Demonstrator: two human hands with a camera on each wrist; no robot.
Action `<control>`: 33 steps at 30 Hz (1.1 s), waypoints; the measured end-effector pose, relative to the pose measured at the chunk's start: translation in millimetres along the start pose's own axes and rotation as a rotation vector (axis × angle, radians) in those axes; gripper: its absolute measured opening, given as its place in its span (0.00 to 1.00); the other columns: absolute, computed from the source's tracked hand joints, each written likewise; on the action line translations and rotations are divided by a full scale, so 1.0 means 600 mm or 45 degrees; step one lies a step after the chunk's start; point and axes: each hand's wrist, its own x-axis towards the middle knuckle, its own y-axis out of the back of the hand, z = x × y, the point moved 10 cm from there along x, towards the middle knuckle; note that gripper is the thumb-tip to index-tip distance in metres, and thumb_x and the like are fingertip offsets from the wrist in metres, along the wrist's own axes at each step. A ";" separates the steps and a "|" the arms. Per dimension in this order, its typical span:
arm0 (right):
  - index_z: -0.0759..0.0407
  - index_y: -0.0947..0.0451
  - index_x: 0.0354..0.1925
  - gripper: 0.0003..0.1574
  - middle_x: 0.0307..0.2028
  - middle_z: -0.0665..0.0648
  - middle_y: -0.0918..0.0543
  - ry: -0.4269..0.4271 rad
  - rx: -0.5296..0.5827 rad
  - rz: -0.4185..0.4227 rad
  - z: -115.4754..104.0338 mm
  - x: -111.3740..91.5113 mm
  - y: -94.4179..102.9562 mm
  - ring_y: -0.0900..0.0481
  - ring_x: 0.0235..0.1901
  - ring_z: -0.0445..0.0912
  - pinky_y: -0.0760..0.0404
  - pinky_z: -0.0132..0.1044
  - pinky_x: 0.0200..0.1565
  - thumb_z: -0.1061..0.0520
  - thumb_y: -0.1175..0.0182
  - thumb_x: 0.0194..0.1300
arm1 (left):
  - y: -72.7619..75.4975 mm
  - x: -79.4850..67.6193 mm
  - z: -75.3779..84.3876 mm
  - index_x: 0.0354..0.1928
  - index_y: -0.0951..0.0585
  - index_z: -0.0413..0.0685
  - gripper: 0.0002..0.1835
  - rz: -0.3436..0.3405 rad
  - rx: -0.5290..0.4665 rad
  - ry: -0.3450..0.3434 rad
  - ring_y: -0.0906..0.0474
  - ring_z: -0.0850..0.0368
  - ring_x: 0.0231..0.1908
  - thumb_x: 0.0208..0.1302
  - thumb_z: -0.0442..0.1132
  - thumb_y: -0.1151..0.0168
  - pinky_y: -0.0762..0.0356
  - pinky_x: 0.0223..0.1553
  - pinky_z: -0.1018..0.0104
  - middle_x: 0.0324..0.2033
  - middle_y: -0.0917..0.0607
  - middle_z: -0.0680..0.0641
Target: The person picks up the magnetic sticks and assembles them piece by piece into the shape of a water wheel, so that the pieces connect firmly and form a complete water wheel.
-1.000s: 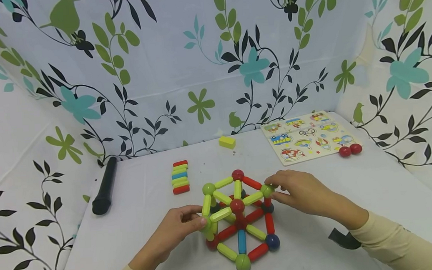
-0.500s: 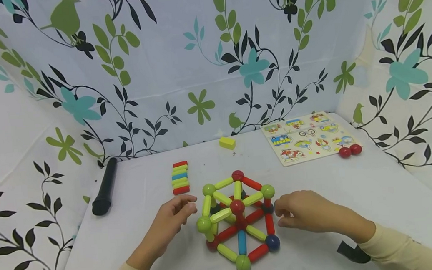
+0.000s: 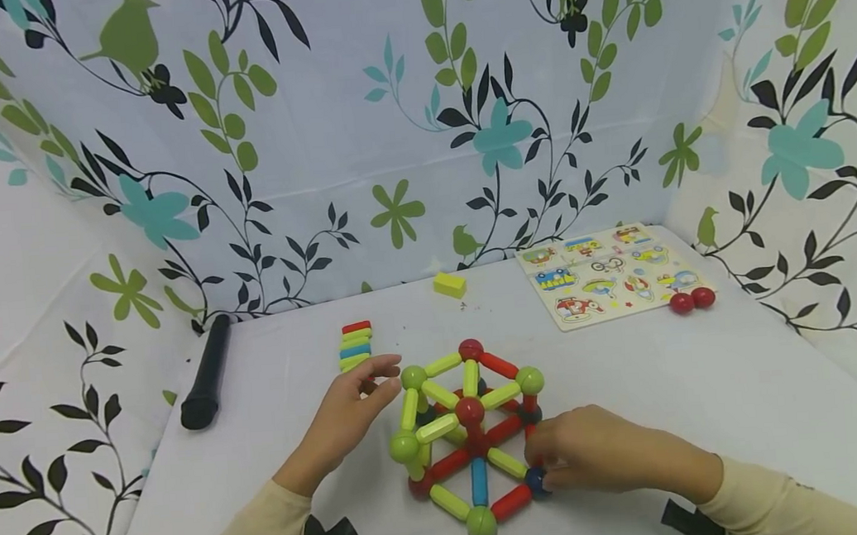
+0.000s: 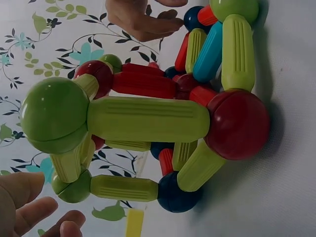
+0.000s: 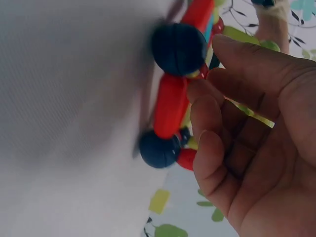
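A frame of magnetic building sticks and balls (image 3: 470, 410) stands on the white cloth, with a wheel-like top over a similar base. My left hand (image 3: 349, 418) hovers beside its far-left green ball, fingers loosely bent around nothing. In the left wrist view a gap shows between the fingertips (image 4: 37, 210) and that green ball (image 4: 73, 186). Low on the right side, my right hand (image 3: 605, 450) is at a navy ball (image 3: 536, 481). The right wrist view shows its loosely bent fingers close against a red stick (image 5: 170, 106) and the navy ball; a firm grip is not visible.
Behind the left hand lies a row of coloured sticks (image 3: 355, 339), partly covered. A black microphone (image 3: 208, 374) lies at left and a yellow block (image 3: 450, 284) at the back. A picture puzzle board (image 3: 608, 276) and two red balls (image 3: 692, 300) lie back right. Patterned cloth surrounds the table.
Both hands have let go of the upper green balls. The left drew back, then moved up towards the far-left ball; the right moved down to the lower navy ball. The frame stayed put.
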 end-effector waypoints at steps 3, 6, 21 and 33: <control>0.42 0.16 0.45 0.13 0.33 0.34 0.21 0.047 -0.043 -0.004 -0.011 0.001 -0.009 0.29 0.28 0.30 0.24 0.26 0.35 0.47 0.27 0.61 | -0.006 0.005 -0.001 0.62 0.19 0.60 0.18 -0.035 -0.003 -0.002 0.24 0.52 0.46 0.72 0.47 0.37 0.23 0.43 0.59 0.53 0.15 0.52; 0.42 0.17 0.44 0.14 0.32 0.35 0.23 0.074 -0.097 0.021 -0.017 0.003 -0.014 0.31 0.25 0.30 0.27 0.25 0.32 0.46 0.26 0.61 | -0.010 0.008 -0.003 0.61 0.17 0.59 0.17 -0.059 -0.008 0.004 0.24 0.52 0.47 0.72 0.46 0.37 0.24 0.45 0.59 0.52 0.15 0.53; 0.43 0.17 0.42 0.15 0.31 0.37 0.23 -0.090 -0.152 0.077 0.034 0.012 0.011 0.30 0.26 0.33 0.26 0.30 0.31 0.46 0.25 0.58 | 0.005 -0.016 -0.007 0.47 0.16 0.57 0.08 -0.033 0.014 0.016 0.20 0.49 0.38 0.72 0.48 0.37 0.20 0.38 0.60 0.42 0.16 0.53; 0.50 0.15 0.41 0.12 0.31 0.43 0.16 -0.304 -0.153 0.074 0.128 0.086 0.057 0.24 0.29 0.39 0.20 0.36 0.35 0.51 0.25 0.60 | -0.035 -0.137 0.038 0.45 0.16 0.59 0.05 -0.108 0.158 -0.196 0.25 0.65 0.29 0.69 0.45 0.34 0.23 0.29 0.71 0.34 0.15 0.62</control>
